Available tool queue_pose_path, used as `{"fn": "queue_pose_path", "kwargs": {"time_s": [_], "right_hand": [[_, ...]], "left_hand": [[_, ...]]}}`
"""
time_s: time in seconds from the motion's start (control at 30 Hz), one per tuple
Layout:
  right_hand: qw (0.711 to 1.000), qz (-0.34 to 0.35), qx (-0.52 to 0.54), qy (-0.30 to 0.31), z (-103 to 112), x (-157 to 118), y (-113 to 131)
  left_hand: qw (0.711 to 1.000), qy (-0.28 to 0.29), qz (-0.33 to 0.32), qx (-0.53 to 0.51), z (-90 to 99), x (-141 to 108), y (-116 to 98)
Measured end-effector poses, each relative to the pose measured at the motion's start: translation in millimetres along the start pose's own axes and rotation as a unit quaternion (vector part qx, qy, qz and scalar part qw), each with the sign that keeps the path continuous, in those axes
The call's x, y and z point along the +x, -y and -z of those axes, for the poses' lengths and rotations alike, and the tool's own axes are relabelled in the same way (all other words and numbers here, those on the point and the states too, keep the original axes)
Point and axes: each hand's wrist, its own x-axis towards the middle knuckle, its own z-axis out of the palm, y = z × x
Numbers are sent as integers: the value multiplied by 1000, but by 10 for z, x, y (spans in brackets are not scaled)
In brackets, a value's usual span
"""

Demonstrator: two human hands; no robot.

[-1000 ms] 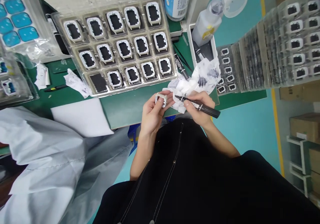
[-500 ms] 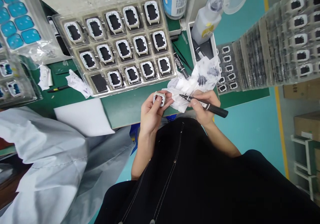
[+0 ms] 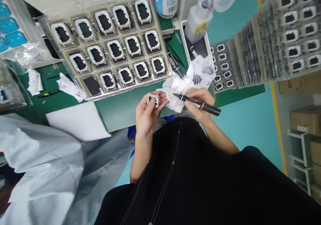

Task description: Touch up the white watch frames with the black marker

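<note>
Between the thumb and fingers of my left hand (image 3: 147, 114) is a small pale watch-case frame (image 3: 153, 99). My right hand (image 3: 200, 105) grips a black marker (image 3: 204, 107), its uncapped tip pointing left over a crumpled white cloth (image 3: 177, 98) with dark stains. The cloth lies between my hands, touching the fingertips of my left hand. Beyond them rests a clear plastic tray (image 3: 86, 75) holding several similar frames, with one compartment at its near left corner showing only a dark pad (image 3: 91, 85).
A second marker (image 3: 176, 65) lies beside the tray. An open bottle (image 3: 198, 22) stands in a white box (image 3: 184, 46) at the back right. Stacked trays (image 3: 265, 41) fill the right. White foam (image 3: 77, 120) lies near a person's pale sleeve (image 3: 45, 151) at left.
The whole view has shifted, so the table items appear further left. Both hands keep the same hold on the frame and the marker, and the marker tip still hovers over the cloth.
</note>
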Motion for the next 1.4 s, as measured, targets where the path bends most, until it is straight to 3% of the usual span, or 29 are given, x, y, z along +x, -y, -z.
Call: {"fn": "queue_pose_path", "kwargs": {"time_s": [0.37, 0.47, 0.6, 0.7, 0.8, 0.9, 0.97, 1.03, 1.1, 1.27, 1.4], "right_hand": [[999, 4, -42, 0, -19, 61, 124], [998, -23, -62, -8, -10, -3, 111], [997, -39, -63, -15, -5, -116, 69], [994, -2, -103, -31, 12, -137, 93], [987, 37, -156, -8, 70, -63, 183], [964, 81, -226, 116, 167, 72, 298], [948, 67, -234, 205, 230, 153, 365], [940, 47, -220, 258, 270, 195, 409], [944, 44, -194, 263, 280, 188, 419], [975, 58, -175, 125, 185, 57, 341], [996, 36, -61, 61, -14, -6, 331]], "left_hand": [[1000, -6, -24, 0, -4, 3, 27], [999, -4, -35, 9, -12, -3, 38], [992, -24, -86, 91, 5, -29, 48], [949, -82, -160, 257, 72, -61, 22], [861, -144, -220, 435, 188, -80, -49], [771, -172, -220, 573, 302, -86, -144], [736, -179, -197, 623, 347, -95, -196], [722, -181, -176, 644, 361, -109, -229], [710, -178, -164, 661, 345, -123, -242], [698, -156, -154, 681, 263, -155, -183], [706, -202, -258, 628, 214, -270, -66]]}}
